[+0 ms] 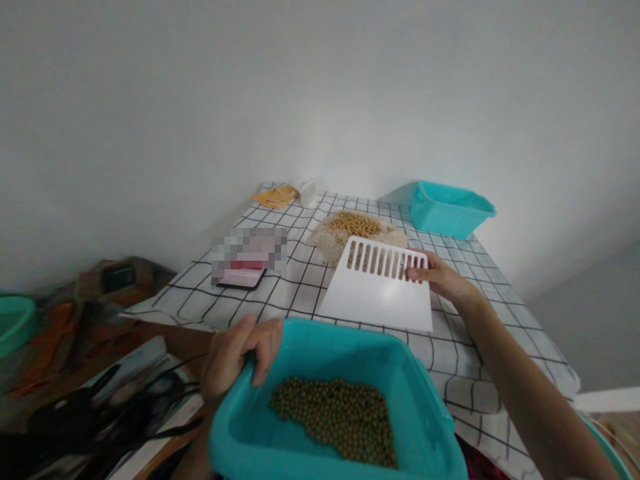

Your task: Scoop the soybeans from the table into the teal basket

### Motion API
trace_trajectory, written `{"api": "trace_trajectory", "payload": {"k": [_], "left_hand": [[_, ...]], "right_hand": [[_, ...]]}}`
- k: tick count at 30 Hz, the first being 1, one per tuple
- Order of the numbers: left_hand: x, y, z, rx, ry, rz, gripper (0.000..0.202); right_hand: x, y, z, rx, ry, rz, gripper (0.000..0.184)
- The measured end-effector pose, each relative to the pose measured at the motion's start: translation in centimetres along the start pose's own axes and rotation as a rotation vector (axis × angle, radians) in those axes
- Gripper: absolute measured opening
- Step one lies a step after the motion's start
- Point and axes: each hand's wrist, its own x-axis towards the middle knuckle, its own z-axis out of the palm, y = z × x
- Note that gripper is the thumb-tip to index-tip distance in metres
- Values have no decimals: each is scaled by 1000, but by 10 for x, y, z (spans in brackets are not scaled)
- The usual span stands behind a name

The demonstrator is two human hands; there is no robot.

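Observation:
My left hand (249, 350) grips the left rim of a turquoise plastic basin (240, 427), fingers curled over its edge. Small round brownish beans (340, 417) cover much of the basin's floor. With my right hand (443, 275) I pinch the slotted end of a flat white plastic board (377, 300) over the table. Behind the board is a pile of pale grains (330, 241) with yellowish beans (357, 223) heaped on top, partly hidden by the board.
A second turquoise basin (450, 210) stands at the table's back right. Yellow cloth or packaging (276, 197) lies at the back left, near a blurred pink-and-dark item (245, 273). The checked tablecloth (300, 293) covers the table. Clutter (115, 393) fills the lower left.

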Motion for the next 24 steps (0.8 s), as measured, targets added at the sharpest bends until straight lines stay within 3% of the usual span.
{"api": "trace_trajectory", "payload": {"k": [5,9,24], "left_hand": [[-2,-2,-2,-4,12,10,69],[-2,-2,-4,20,-22,1,70],[1,1,-3,29,-3,-12,70]], "right_hand": [[4,0,-2,43,184,-30,29],[6,0,-5,-32,246,-50,29],[7,4,-4,-165,123,-38,29]]}}
